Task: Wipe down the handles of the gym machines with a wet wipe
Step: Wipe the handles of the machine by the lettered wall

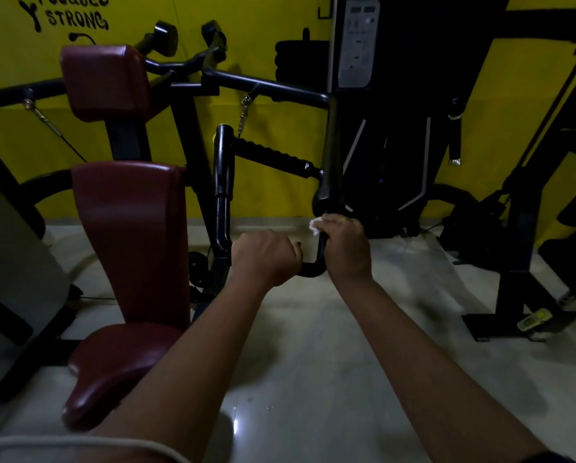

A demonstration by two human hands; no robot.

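A black curved handle (311, 269) hangs at the lower end of the machine's right arm (330, 145). My left hand (265, 257) grips the handle's horizontal end. My right hand (347, 248) is wrapped round the upright part of the same handle, with a white wet wipe (315, 225) bunched under its fingers and sticking out at the top. A second ribbed black grip (270, 155) runs diagonally above my hands, and another upright black handle (223, 182) stands to the left.
The machine's dark red seat (112, 365) and back pads (129, 242) stand at the left. A black weight stack tower (390, 111) rises behind the handle, another black frame (520, 262) at the right. The wall is yellow, the floor pale tile.
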